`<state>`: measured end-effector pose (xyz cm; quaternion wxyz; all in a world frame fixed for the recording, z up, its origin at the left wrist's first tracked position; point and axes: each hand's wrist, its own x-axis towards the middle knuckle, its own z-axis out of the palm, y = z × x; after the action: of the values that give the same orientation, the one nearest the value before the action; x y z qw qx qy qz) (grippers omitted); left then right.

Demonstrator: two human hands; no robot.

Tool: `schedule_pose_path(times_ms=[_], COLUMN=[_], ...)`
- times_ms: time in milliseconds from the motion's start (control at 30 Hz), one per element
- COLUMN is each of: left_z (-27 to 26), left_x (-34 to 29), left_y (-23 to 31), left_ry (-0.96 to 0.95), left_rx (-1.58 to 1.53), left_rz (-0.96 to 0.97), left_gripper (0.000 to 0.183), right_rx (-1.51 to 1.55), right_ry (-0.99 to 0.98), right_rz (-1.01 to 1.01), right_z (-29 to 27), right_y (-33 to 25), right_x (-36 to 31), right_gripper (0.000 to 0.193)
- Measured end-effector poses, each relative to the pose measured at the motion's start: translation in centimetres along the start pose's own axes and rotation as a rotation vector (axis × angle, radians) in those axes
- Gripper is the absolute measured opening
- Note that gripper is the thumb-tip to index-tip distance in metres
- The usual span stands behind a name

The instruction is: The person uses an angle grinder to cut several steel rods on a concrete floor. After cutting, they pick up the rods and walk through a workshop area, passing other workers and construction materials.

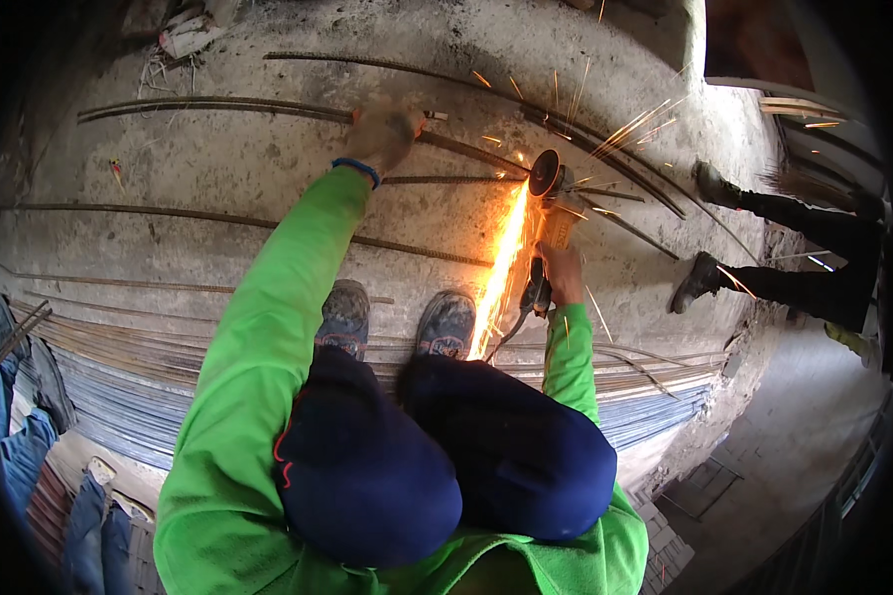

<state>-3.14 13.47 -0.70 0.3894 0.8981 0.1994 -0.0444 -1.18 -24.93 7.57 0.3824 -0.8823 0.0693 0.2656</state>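
A: Step in hand?

B: Cutting steel, judging by the sparks. The cutting disc [544, 174] of the angle grinder [558, 233] meets the ribbed steel bars [461, 148]; a bright spark stream [503, 263] runs from the contact back past the person's right shoe [446, 322], just beside it.

A: State of the hands?

B: The right hand [564, 273] clasps the angle grinder by its body, near the power cord [511, 332]. The left hand [385, 137] is wrapped over the bars, left of the disc; its fingertips are not clear.

A: Position of the workpiece?

B: Low over the concrete floor [218, 169], ahead of the shoes, running from far left to the disc. Loose bars lie near it, some beyond the disc.

A: Cut complete?

B: Cannot tell. Glare and the disc hide the kerf.

A: What does the next move call for?

B: In judgement: a firm left-hand hold and an even feed, disc in line with the kerf so it does not bind, then a clean lift once the metal parts. Likely hazard: sparks at the shoe, with strays near a co-worker's boot [700, 283] at right.
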Motion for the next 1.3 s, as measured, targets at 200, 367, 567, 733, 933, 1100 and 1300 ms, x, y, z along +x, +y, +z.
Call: schedule_pose_path(times_ms=[200, 367, 567, 733, 933, 1100, 1300], left_z=[2.5, 0.1, 0.2, -0.8, -0.1, -2.5, -1.8], left_x=[0.7, 0.0, 0.3, 0.0, -0.7, -1.2, -1.2], left_y=[-2.5, -0.7, -0.8, 0.8, 0.0, 2.6, 2.7], left_ry=[0.147, -0.069, 0.011, -0.128, 0.093, -0.163, -0.108], left_rx=[-0.225, -0.315, 0.326, 0.244, 0.493, 0.495, 0.562], left_rz=[0.063, -0.172, 0.079, 0.031, 0.197, 0.197, 0.183], left_gripper=[0.038, 0.038, 0.023, 0.022, 0.023, 0.020, 0.020], right_rx=[-0.118, 0.067, -0.075, 0.222, 0.178, 0.076, -0.018], right_ry=[0.018, 0.025, 0.083, 0.070, 0.073, 0.142, 0.068], right_rz=[0.125, 0.232, 0.057, 0.154, 0.115, 0.055, 0.091], right_z=[0.3, 1.2, 0.7, 0.6, 0.4, 0.7, 0.7], right_y=[-1.2, -2.3, 1.3, 0.4, 0.7, 1.8, 0.7], right_x=[-0.3, -1.1, 1.2, -0.7, -2.2, -1.8, -1.2], right_gripper=[0.031, 0.026, 0.028, 0.025, 0.030, 0.033, 0.045])
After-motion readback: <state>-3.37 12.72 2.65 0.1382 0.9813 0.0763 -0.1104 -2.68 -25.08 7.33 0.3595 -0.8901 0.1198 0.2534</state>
